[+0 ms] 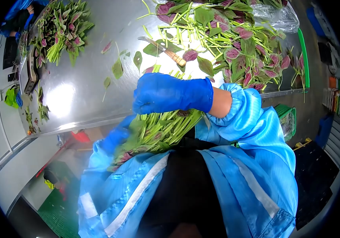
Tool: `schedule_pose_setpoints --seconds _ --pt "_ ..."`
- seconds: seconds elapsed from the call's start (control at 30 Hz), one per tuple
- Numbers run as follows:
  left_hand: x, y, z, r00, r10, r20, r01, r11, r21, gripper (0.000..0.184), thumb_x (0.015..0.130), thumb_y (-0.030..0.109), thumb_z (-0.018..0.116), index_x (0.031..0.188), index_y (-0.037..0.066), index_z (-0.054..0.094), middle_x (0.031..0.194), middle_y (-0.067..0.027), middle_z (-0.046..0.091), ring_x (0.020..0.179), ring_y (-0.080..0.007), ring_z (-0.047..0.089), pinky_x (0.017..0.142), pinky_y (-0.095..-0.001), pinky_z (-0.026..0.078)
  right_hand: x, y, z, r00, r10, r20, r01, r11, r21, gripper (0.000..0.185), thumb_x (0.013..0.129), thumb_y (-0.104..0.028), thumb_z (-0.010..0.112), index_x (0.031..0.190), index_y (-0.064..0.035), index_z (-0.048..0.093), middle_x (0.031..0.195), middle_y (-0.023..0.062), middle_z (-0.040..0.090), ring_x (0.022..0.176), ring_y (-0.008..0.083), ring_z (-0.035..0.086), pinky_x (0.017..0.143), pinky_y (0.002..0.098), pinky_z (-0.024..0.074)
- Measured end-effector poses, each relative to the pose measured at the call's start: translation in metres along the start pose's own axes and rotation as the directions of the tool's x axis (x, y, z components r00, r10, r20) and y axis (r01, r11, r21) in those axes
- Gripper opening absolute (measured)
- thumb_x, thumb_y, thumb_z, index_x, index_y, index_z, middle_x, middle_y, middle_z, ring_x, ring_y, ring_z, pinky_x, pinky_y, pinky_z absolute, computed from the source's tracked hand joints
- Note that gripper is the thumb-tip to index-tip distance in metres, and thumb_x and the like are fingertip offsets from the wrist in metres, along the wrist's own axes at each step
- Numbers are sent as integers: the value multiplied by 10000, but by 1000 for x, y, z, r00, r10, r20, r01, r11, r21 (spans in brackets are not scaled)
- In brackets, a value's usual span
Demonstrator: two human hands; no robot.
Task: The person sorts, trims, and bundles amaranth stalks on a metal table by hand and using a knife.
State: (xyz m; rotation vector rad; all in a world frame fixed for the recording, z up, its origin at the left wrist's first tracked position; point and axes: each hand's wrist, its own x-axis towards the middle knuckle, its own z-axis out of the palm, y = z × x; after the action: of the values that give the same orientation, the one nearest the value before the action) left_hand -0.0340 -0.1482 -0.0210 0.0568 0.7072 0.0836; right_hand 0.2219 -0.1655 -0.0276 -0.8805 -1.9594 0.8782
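A bunch of red amaranth (166, 131), green stems with purple-marked leaves, is held in front of my chest at the table edge. My left hand (117, 137), in a blue glove, is wrapped around its leafy left side; motion smears it and leaves cover part of the fingers. Across the stem end lies my right hand (166, 93), also gloved in blue, closed with the fingers curled and the stems passing beneath it. Just beyond, a curved knife (172, 55) with a wooden handle rests on the table among cut stems and loose leaves.
The metal table (86, 95) carries a loose amaranth pile (249, 51) at right and another bunch (65, 33) at far left. A clear plastic bag (279, 18) sits behind the pile. A green crate (286, 121) stands below at right. Another person's gloved hand (30, 20) shows at upper left.
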Motion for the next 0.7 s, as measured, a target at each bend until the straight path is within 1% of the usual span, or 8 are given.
schedule_pose_setpoints --seconds 0.2,0.33,0.4,0.47,0.5,0.53,0.6,0.7 --pt "7 20 0 994 -95 55 58 882 467 722 717 -12 710 1380 11 426 1310 -102 538 1205 -194 499 1056 -345 346 -11 7 9 994 64 -93 -77 988 -137 118 853 -173 565 910 -108 645 888 101 675 721 304 637 692 398 506" --pt "19 26 8 983 -170 68 75 709 701 699 720 -16 706 1368 8 444 1292 -98 554 1196 -188 505 1051 -342 349 -5 10 -7 877 445 -182 -236 727 645 248 964 -227 475 1029 -40 623 850 106 677 691 185 646 698 274 500" --pt "23 25 7 983 -181 36 87 628 774 688 721 -19 704 1361 7 453 1282 -95 562 1191 -184 508 1049 -340 351 -7 34 -31 800 513 -312 -77 602 795 180 929 -119 498 1007 0 608 748 117 657 655 168 649 592 289 517" --pt "23 22 3 984 -177 -30 134 610 781 653 727 -39 691 1342 2 476 1271 -91 571 1174 -177 521 1033 -333 365 -20 48 -66 702 529 -476 -159 768 620 283 930 -230 546 1103 -8 576 729 123 652 674 221 661 589 329 527" --pt "21 20 7 984 -174 -25 137 667 732 655 723 -44 689 1341 2 476 1268 -91 573 1170 -179 524 1031 -332 368 -31 41 -76 662 430 -614 -441 886 145 364 920 -300 562 1151 -19 554 752 141 651 695 266 660 605 361 529" --pt "21 19 9 985 -170 -20 138 720 680 657 720 -50 687 1340 2 477 1264 -91 575 1165 -181 528 1028 -332 371 -40 33 -87 673 272 -687 -634 690 -349 449 910 -370 578 1199 -30 532 776 158 651 717 310 659 621 394 531" --pt "22 17 1 995 -96 -18 84 742 665 675 706 -42 688 1344 2 472 1266 -96 574 1161 -184 532 1030 -333 371 -50 12 -76 765 180 -619 -394 891 -228 594 861 -456 618 1343 -142 468 1199 165 564 1087 330 570 915 437 462" --pt "19 10 11 998 -51 -36 62 836 546 705 686 -28 689 1352 1 460 1272 -103 569 1159 -187 534 1030 -334 373 -60 -10 -47 961 111 -254 -173 957 -235 484 862 -358 641 1294 -161 545 1280 123 528 1178 297 514 1008 430 399"
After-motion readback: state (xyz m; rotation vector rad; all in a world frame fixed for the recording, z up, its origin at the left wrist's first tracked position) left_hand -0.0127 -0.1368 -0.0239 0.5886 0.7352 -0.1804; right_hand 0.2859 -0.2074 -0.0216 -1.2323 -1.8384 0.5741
